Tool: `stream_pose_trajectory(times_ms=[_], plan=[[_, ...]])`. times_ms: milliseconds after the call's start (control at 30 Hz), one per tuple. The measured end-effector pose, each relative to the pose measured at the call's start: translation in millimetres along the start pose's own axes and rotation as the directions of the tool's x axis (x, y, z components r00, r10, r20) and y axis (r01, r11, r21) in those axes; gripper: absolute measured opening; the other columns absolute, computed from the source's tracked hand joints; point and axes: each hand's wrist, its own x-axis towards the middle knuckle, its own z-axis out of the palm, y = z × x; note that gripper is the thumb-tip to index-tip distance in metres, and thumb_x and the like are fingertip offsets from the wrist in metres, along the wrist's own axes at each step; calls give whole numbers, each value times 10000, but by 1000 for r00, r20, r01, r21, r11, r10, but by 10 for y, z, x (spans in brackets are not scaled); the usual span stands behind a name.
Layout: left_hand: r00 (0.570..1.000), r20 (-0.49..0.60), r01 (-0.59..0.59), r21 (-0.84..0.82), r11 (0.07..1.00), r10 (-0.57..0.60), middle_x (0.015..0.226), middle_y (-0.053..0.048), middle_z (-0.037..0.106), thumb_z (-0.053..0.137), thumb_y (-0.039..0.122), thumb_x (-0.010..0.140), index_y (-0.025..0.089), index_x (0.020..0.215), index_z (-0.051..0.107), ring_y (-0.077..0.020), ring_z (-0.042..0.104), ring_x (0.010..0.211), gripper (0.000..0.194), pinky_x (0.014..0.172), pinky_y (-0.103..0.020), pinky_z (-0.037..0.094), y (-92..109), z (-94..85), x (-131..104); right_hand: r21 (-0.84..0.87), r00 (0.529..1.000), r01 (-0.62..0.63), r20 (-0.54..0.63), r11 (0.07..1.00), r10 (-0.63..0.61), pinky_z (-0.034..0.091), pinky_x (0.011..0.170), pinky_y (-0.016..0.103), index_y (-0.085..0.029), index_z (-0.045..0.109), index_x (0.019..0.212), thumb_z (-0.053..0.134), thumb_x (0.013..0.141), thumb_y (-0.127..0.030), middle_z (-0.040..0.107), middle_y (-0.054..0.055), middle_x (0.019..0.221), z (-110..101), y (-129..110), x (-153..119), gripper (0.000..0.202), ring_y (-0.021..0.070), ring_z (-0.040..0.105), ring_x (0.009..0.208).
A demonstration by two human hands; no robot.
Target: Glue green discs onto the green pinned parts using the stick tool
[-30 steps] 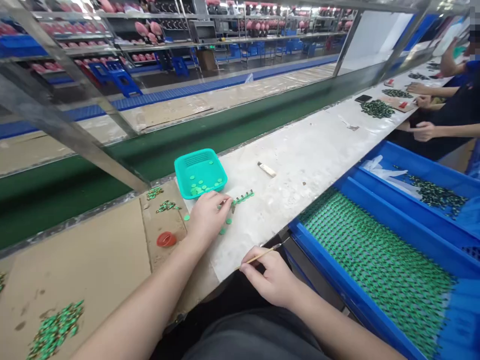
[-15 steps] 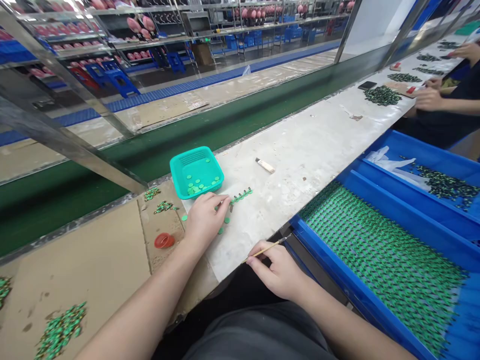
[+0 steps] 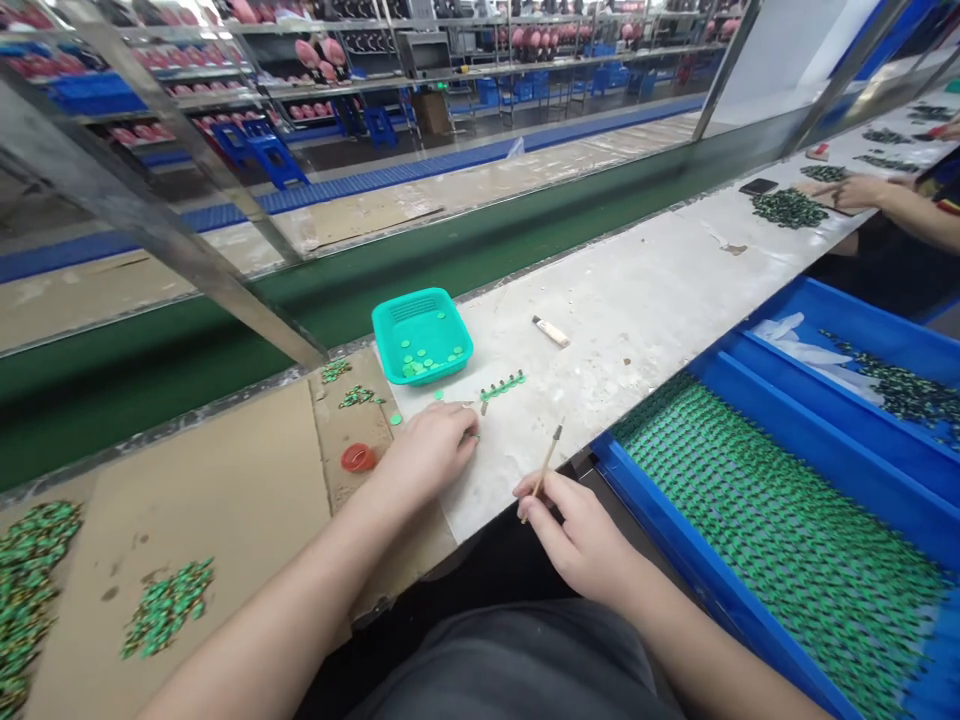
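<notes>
My left hand (image 3: 435,447) rests low over the white worktop, fingers curled down and pressed together. A speck of green shows by its fingertips, and whatever they hold is hidden. Just beyond it lies a short row of green discs (image 3: 504,388) with small dark pieces standing on them. Between the fingers of my right hand (image 3: 581,520) is a thin paintbrush (image 3: 549,457), its tip pointing up and away, above the table's front edge. A turquoise basket (image 3: 386,350) with loose green discs inside stands behind my left hand. One more green disc (image 3: 396,419) lies beside the basket.
A red cup (image 3: 358,458) and piles of small green-and-gold parts (image 3: 169,605) sit on cardboard at left. A white tube (image 3: 551,331) lies on the worktop. Blue trays (image 3: 660,500) with rows of green pieces stand at right. A co-worker's hand (image 3: 862,190) is beyond.
My left hand has drawn back from the row and covers the discs near it. The paintbrush in my right hand has swung from nearly flat to pointing upward. The view has shifted left.
</notes>
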Motion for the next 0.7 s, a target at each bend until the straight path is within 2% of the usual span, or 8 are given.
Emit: stream_pose_trajectory(times_ms=[67,133,233,333,433,567,633,700], plan=[[999,8,40,-61,997,-40,872,-39,779,621,235,924,265,906,768,-258,737,855,152,781,-362,566,-20,-38,-231,-40,1000,-9,25,999,10,649,890,355,-220,738,1267,545,1154,-264,803,62,999,-19,-36,-33,228,215,788,880],[995,-9,102,-120,987,-104,843,-20,780,585,282,967,263,1038,801,-228,738,778,229,728,-332,570,-74,-63,-576,-70,999,-18,40,997,21,663,895,367,-226,748,1342,554,1162,-298,806,63,991,-36,-57,-68,274,220,787,862],[969,-59,226,-188,956,-240,747,-5,761,560,369,1015,243,1006,789,-207,729,662,261,625,-302,566,-177,-62,-1143,-89,996,-30,77,996,37,677,873,365,-236,779,1260,588,1152,-320,810,68,968,-31,-71,-91,235,226,789,841],[928,-139,310,-223,924,-345,805,-13,802,551,431,1055,245,965,757,-208,765,695,292,645,-305,596,-270,-8,-1547,-94,992,-33,118,995,44,684,859,359,-235,785,1240,594,1142,-309,815,64,950,45,-93,-49,227,226,796,837],[900,-228,325,-220,920,-373,873,-23,813,589,429,1053,267,950,770,-230,765,790,263,749,-348,609,-342,87,-1719,-88,985,-11,171,996,26,686,902,371,-241,785,1254,608,1135,-304,829,62,963,181,-144,46,223,234,809,875],[871,-348,294,-197,935,-347,992,-64,799,623,438,1065,283,991,819,-279,744,1003,261,970,-427,595,-429,187,-1784,-60,970,5,245,998,10,680,925,363,-245,785,1235,625,1132,-299,837,62,990,357,-246,169,198,235,816,919],[856,-391,283,-191,940,-337,1011,-75,776,612,435,1085,280,1057,842,-281,726,1026,278,982,-430,579,-479,190,-1820,-49,961,0,275,999,14,675,925,354,-239,788,1225,616,1136,-295,836,60,982,417,-293,200,201,229,815,922],[864,-403,249,-180,952,-302,1014,-67,762,597,406,1100,284,1126,852,-266,717,1017,284,965,-413,569,-538,165,-1860,-43,954,-12,299,999,24,671,906,344,-234,790,1231,594,1146,-295,829,55,960,460,-325,209,222,219,807,893]])
